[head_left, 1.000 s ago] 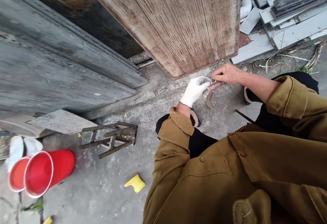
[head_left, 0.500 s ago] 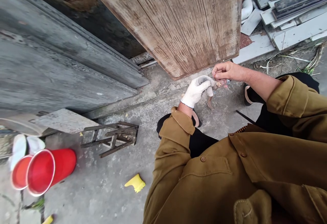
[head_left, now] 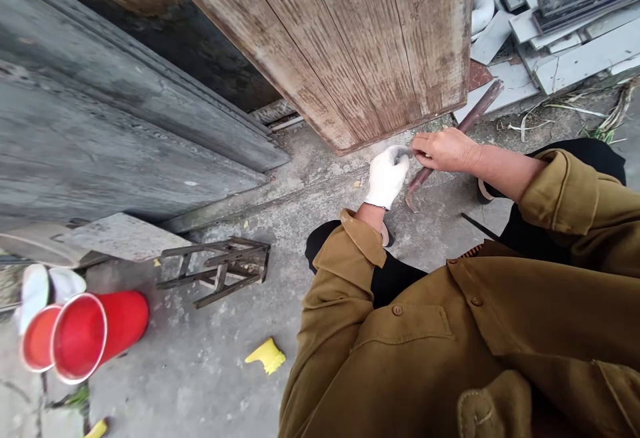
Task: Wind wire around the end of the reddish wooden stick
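Note:
A reddish-brown stick with a hooked lower end [head_left: 477,108] slants across the ground in front of me. My right hand [head_left: 447,149], bare, is closed around the middle of this stick, its fingertips bunched toward the left. Close against those fingertips, my left hand [head_left: 387,175] wears a white glove and has its thumb and fingers pinched together. Something small and greyish shows between the two hands, too small to name. The stick's hooked tip hangs over the concrete just below my right hand.
A weathered plank door [head_left: 350,51] stands right ahead. To the left are a small wooden stool frame [head_left: 220,268], red buckets [head_left: 123,325] and a yellow scrap [head_left: 267,356] on the concrete. Stacked boards and tiles [head_left: 585,31] lie at the upper right.
The stick's long upper part now shows beyond my right hand, where it did not before. My gloved left hand has turned more upright, and its fingers are drawn in.

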Available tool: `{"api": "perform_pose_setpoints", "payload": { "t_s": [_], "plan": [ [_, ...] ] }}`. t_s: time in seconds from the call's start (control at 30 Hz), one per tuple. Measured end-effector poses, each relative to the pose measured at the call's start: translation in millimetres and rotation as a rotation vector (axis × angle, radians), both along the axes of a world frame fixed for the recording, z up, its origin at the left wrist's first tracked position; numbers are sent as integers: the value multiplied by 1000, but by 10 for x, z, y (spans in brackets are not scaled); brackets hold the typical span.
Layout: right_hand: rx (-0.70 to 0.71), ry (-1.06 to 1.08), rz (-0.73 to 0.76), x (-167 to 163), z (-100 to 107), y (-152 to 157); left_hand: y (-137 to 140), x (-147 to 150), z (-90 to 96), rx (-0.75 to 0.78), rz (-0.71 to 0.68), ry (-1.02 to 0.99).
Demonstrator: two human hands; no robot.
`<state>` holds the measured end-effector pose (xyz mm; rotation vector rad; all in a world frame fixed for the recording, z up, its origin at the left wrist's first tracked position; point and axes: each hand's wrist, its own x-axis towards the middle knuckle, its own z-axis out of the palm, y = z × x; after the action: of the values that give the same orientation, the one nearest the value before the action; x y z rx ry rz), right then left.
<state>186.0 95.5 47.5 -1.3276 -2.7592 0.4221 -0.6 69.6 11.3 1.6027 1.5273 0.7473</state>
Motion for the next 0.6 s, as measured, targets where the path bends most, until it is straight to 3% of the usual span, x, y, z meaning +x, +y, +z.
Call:
{"api": "perform_pose_setpoints", "payload": {
  "t_s": [0.1,0.17,0.27,0.37,0.43,0.5,0.6],
  "plan": [
    [41,-47,73,27,10,14,6,-37,36,94,-131,331],
    [-5,32,80,52,2,62,6,-70,72,131,-228,508],
    [-328,206,34,103,-12,160,13,-135,112,163,-437,594],
    [-865,354,-105,161,-21,227,35,-193,100,174,-585,446],
    [-1132,478,-204,195,-41,244,48,-218,75,171,-582,278],
    [-1289,600,-241,223,-86,250,53,-229,62,157,-542,106],
    [-1426,730,-182,245,-195,262,41,-227,87,89,-483,-77]
  ]
}}
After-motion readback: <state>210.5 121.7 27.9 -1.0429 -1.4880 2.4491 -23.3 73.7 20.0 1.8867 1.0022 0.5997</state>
